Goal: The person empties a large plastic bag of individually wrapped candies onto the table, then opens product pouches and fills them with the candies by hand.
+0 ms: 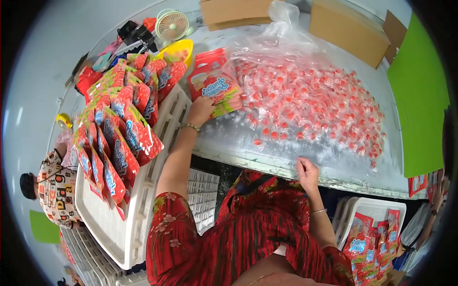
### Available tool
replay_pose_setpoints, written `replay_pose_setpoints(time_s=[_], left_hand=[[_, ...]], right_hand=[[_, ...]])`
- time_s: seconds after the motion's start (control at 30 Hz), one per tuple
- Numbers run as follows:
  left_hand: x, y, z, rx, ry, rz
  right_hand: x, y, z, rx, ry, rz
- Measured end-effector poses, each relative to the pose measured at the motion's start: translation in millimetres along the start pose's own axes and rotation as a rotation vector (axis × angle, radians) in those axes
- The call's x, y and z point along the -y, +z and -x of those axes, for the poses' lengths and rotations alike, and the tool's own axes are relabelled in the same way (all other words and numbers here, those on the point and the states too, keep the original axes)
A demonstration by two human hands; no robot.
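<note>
My left hand [202, 109] reaches forward to a stack of red and green candy pouches [215, 87] on the metal worktable [229, 145]. Its fingers grip the near left edge of the top pouch, which has blue and white lettering. My right hand [307, 173] hovers at the table's front edge, its fingers curled closed. Whatever may be inside them is hidden. Beyond it spreads a large heap of small clear-wrapped red candies [305, 102]. A crumpled clear plastic bag [281, 40] lies over the heap's far side.
Standing pouches [117, 128] crowd a white tray [102, 233] on my left. A yellow bowl [183, 49] and small fan [172, 25] sit behind. Cardboard boxes [350, 28] line the back; a green panel [422, 95] borders the right. Another tray [353, 209] holds pouches. Co-workers flank both sides.
</note>
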State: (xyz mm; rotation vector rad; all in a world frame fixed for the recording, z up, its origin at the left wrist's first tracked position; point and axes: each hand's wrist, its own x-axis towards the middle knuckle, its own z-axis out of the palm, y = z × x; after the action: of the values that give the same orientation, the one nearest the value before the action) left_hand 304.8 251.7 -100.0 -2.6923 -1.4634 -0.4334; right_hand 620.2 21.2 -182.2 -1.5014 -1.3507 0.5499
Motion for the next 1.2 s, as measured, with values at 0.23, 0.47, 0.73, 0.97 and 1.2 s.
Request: replay_pose_setpoints(time_s=[0.23, 0.47, 0.73, 0.97, 1.2], left_hand=[[14, 17, 3, -0.045, 0.040, -0.118], [-31, -33, -9, -0.333, -0.205, 0.221], [-171, -43, 64, -0.258, 0.086, 0.551], [-169, -29, 101, -0.209, -0.071, 0.702], [-167, -23, 126, -0.113, -0.240, 1.099]], right_hand=[[4, 0, -2, 0.026, 0.031, 0.051], [3, 3, -7, 0.031, 0.174, -0.015], [116, 67, -52, 0.139, 0.531, -0.910], [120, 69, -19, 0.362, 0.602, -1.128], [110, 104, -7, 0.223, 0.438, -0.699]])
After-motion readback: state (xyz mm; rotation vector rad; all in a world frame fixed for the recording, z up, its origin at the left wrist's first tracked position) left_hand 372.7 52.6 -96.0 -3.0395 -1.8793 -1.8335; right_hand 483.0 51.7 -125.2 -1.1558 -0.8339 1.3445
